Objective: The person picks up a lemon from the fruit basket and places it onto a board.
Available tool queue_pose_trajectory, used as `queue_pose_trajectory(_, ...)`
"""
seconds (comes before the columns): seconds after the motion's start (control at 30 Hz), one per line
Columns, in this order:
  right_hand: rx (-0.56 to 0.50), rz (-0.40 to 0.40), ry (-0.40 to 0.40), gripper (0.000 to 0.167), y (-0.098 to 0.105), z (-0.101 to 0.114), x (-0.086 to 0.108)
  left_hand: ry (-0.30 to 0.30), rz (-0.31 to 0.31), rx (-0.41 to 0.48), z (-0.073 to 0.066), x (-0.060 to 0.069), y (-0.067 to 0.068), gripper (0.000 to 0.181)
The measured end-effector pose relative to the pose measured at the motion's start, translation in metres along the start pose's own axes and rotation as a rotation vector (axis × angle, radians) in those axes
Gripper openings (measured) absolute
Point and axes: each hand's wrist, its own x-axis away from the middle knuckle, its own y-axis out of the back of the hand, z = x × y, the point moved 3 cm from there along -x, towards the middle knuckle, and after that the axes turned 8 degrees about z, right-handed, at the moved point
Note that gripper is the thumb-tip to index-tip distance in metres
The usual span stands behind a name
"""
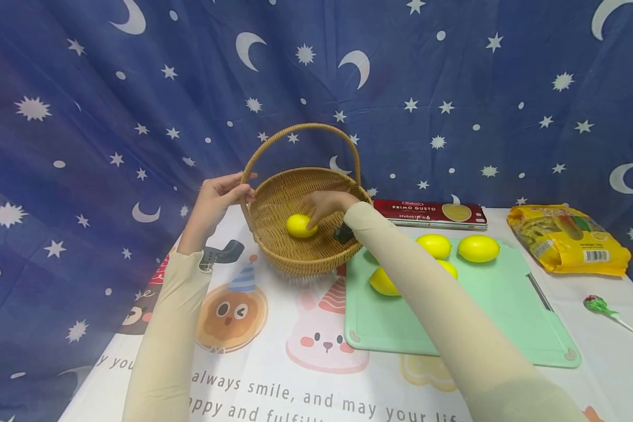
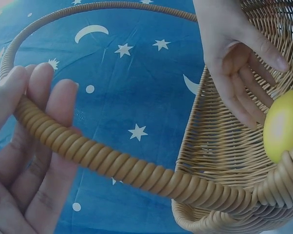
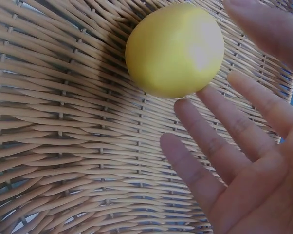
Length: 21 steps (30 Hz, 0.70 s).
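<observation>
A wicker basket [image 1: 306, 258] with an arched handle [image 1: 302, 128] stands tilted towards me on the table. My left hand [image 1: 218, 199] holds the handle near its left base; the left wrist view shows thumb and fingers around the handle [image 2: 102, 158]. Inside the basket lies one yellow lemon [image 1: 300, 226]. Close beside it is my right hand [image 1: 327, 205], reaching into the basket. In the right wrist view its fingers [image 3: 217, 146] are spread and fairly straight, with fingertips at the edge of the lemon [image 3: 175, 51] and the thumb apart from it.
Right of the basket, a green cutting board [image 1: 496, 316] bears several lemons [image 1: 478, 248], partly hidden by my right sleeve [image 1: 432, 299]. Behind it lies a red spaghetti box [image 1: 427, 213]. A yellow pasta bag [image 1: 569, 240] and a lollipop [image 1: 601, 306] are at the far right.
</observation>
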Motion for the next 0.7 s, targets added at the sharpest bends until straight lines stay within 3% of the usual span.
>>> queue_pose_trajectory(0.37, 0.0, -0.009, 0.042, 0.047, -0.0004, 0.0028, -0.0016, 0.001, 0.001, 0.005, 0.0003, -0.0002, 0.0001, 0.042)
queue_pose_trajectory(0.7, 0.026, 0.097, 0.003, 0.042, -0.0065, 0.0011, -0.002, 0.008, 0.002, -0.002, -0.0022, -0.0009, -0.0008, 0.039)
